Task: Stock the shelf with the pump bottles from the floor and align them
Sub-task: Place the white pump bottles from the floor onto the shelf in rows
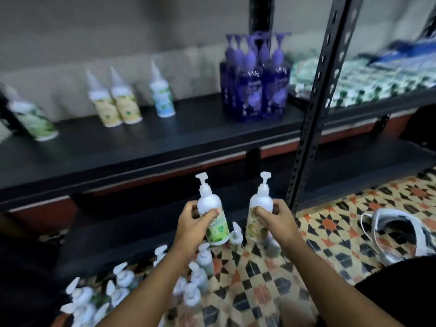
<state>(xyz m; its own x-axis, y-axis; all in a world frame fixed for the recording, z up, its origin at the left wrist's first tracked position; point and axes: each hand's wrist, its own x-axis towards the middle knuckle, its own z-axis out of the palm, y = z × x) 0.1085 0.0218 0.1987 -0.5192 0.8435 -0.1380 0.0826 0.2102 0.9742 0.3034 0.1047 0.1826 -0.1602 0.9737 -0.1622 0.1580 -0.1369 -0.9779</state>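
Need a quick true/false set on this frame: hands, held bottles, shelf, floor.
1. Each hand holds one pump bottle. True: the left hand grips the green-label bottle, and the right hand grips the yellow-label bottle.
2. The purple pump bottles stand on the floor. False: the purple pump bottles stand on the shelf.
3. More pump bottles wait on the floor. True: the floor bottles cluster under the left arm.
4. Both held bottles lie flat on the shelf. False: both are held roughly upright in the air, in front of the shelf.
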